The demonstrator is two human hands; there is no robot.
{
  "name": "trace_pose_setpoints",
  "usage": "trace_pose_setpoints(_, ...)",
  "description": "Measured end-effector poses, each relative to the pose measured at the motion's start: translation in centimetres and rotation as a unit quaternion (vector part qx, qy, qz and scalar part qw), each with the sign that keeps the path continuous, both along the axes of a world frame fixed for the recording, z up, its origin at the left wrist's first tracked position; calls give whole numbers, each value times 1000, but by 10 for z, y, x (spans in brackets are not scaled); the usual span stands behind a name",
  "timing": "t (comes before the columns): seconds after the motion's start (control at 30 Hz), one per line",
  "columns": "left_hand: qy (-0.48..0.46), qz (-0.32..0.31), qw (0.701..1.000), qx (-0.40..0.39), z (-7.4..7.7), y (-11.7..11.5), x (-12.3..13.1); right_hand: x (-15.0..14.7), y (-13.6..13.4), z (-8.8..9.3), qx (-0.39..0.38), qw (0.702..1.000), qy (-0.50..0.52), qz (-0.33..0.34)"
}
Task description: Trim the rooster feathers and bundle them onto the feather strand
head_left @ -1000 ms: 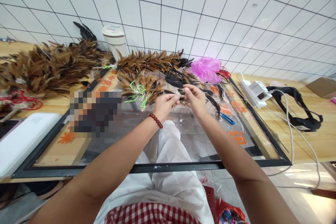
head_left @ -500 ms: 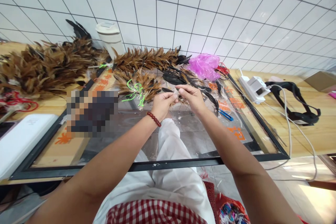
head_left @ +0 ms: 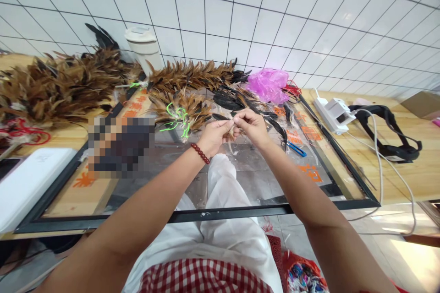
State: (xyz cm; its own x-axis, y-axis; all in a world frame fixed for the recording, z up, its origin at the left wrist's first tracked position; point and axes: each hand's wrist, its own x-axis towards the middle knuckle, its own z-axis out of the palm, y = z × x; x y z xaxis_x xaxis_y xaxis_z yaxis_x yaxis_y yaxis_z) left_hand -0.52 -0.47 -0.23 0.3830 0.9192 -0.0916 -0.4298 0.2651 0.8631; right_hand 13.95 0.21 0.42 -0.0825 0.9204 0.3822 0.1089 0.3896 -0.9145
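Observation:
My left hand (head_left: 216, 135), with a dark red bead bracelet at the wrist, is closed in a pinch over the glass panel. My right hand (head_left: 253, 125) pinches close against it, fingertips meeting. Between them is a small feather (head_left: 230, 135), pale and brownish; the fingers hide most of it. Left of my hands lies a bundle of brown feathers (head_left: 192, 112) with bright green string (head_left: 178, 116) on it. Loose long black feathers (head_left: 228, 100) lie just beyond my hands. A blue-handled cutter or snips (head_left: 296, 149) rests to the right.
A feather garland (head_left: 192, 75), a pale lidded bin (head_left: 144, 48) and a pink plastic bag (head_left: 268, 84) stand along the tiled wall. A large feather pile (head_left: 58, 84) is at left. A power strip (head_left: 332, 114) with cables and a black strap headset (head_left: 385, 135) lie at right.
My fingertips have shifted slightly around the feather, and a pale strand now shows below them. My right hand has turned a little inward. Everything else stays in place.

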Motion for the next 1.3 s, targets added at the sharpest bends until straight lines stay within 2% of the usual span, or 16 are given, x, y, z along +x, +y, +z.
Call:
trace_pose_setpoints(0.13, -5, 13, 1000, 15, 2, 1, -2, 2, 3, -2, 48, 998, -34, -25)
trace_pose_setpoints(0.2, -26, 58, 998, 20, 4, 3, -4, 8, 7, -3, 56, 995, -52, -61)
trace_pose_setpoints(0.27, -42, 121, 992, 19, 6, 6, -6, 16, 10, -5, 75, 985, -112, -106)
trace_pose_setpoints(0.33, -50, 175, 983, 13, 7, 10, -8, 25, 11, -7, 103, 964, -217, -117)
trace_pose_setpoints(0.4, -54, 213, 976, 4, 7, 13, -9, 31, 10, -7, 127, 931, -327, -97)
trace_pose_setpoints(0.47, -51, 231, 972, -6, 6, 14, -9, 34, 8, -7, 137, 898, -410, -85)
trace_pose_setpoints(0.53, -47, 238, 970, -16, 5, 15, -9, 36, 7, -6, 126, 877, -455, -91)
trace_pose_setpoints(0.57, -46, 239, 970, -22, 5, 14, -9, 36, 8, -6, 113, 876, -458, -100)
trace_pose_setpoints(0.63, -46, 236, 970, -29, 6, 13, -8, 37, 11, -4, 75, 905, -397, -131)
trace_pose_setpoints(0.73, -56, 222, 972, -45, 10, 11, -8, 35, 17, -3, -3, 975, -165, -152)
trace_pose_setpoints(0.8, -70, 202, 974, -73, 11, 9, -8, 31, 20, -3, -39, 991, -17, -127)
trace_pose_setpoints(0.87, -81, 173, 976, -101, 12, 8, -8, 23, 19, -4, -33, 992, 55, -111)
trace_pose_setpoints(0.93, -84, 148, 979, -109, 12, 7, -7, 15, 15, -6, 21, 991, 53, -120)
trace_pose_setpoints(1.0, -82, 122, 983, -106, 10, 6, -6, 8, 10, -7, 107, 984, -2, -142)
trace_pose_setpoints(1.13, -95, 51, 988, -113, 6, 5, -3, 0, 0, -6, 239, 948, -116, -175)
trace_pose_setpoints(1.3, -139, 36, 982, -123, 1, 6, -1, 0, -1, -12, 326, 915, -210, -111)
